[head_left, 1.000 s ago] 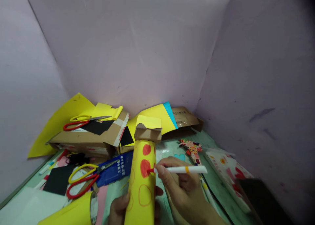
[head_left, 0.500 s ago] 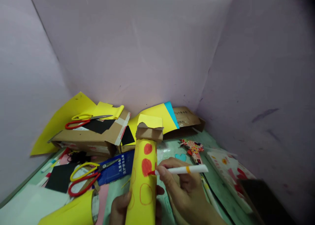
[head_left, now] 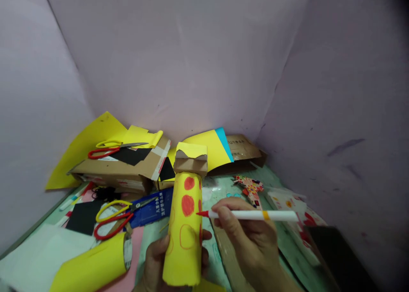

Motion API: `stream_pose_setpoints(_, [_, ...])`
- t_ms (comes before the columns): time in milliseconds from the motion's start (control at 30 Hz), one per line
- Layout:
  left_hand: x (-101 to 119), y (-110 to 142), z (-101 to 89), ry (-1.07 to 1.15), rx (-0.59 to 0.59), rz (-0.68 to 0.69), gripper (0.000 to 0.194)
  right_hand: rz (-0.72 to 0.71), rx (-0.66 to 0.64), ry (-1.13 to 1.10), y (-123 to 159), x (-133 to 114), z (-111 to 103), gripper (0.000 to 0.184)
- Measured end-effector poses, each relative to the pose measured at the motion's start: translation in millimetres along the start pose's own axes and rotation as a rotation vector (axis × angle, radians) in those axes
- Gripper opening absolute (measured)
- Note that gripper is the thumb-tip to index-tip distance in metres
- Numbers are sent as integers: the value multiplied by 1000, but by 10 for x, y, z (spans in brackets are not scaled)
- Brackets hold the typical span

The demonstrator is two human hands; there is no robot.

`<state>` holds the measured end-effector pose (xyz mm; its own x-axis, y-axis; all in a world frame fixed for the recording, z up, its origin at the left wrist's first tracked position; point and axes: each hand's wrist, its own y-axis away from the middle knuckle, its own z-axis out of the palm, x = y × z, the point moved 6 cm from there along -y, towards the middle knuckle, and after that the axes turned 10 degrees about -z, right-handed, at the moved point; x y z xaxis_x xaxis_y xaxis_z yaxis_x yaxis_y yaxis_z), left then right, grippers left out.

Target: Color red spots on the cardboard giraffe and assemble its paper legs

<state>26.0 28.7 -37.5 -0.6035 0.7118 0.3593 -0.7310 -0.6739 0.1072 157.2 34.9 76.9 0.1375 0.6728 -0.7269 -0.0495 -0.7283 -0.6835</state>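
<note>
My left hand [head_left: 156,258] wraps round a yellow paper tube [head_left: 183,251] with a small cardboard box piece [head_left: 191,164] at its far end. Red filled spots and thin outlined rings mark the tube. In my right hand [head_left: 247,236] is a white felt-tip marker [head_left: 268,216] with an orange band, pinched between thumb and fingers. Its red tip points left, beside the second filled spot; whether it touches the paper I cannot tell. A second yellow paper tube [head_left: 92,262] lies to the left.
Red-and-yellow-handled scissors [head_left: 115,219] lie on a blue card [head_left: 150,211]; another pair of scissors [head_left: 110,148] rests on a cardboard box [head_left: 111,168]. White paper [head_left: 41,253], a patterned glue gun [head_left: 251,187] and a plastic packet [head_left: 294,207] surround the work. Pale walls enclose the table.
The marker's tip has come away from the second spot to the right, and the marker lies more level. The tube has moved up in view, showing its near end. The second spot is more filled.
</note>
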Motion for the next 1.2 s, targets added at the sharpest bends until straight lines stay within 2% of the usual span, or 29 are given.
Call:
stream_pose_setpoints(133, [-24, -7, 68, 51, -139, 4, 44, 83, 77, 8, 117, -77, -22, 21])
stream_pose_setpoints(200, [-45, -15, 76, 68, -171, -8, 46, 117, 86, 38, 217, -56, -24, 28])
stream_pose_setpoints(267, [-52, -19, 77, 72, -175, -1, 47, 97, 108, 96, 316, -19, -64, 28])
stream_pose_setpoints(400, [-64, -25, 56, 86, -136, 0, 48, -8, 130, 207, 426, 41, -162, 16])
stream_pose_setpoints(600, [-94, -24, -4, 125, -95, -16, 45, -67, 15, 232, 389, -73, -53, 16])
stream_pose_setpoints(700, [-100, -22, 18, 138, -109, -32, 43, -86, -29, 250, 403, -96, -14, 12])
stream_pose_setpoints(800, [-88, -18, 77, 124, -146, -39, 42, -121, -91, 237, 431, -72, 6, 18])
stream_pose_setpoints(900, [-85, -10, 101, 112, -138, -45, 40, -112, -114, 238, 446, -27, 19, 18])
stream_pose_setpoints(1200, [-89, -16, 96, 103, -90, -41, 35, -34, -69, 135, 480, 12, 63, 16])
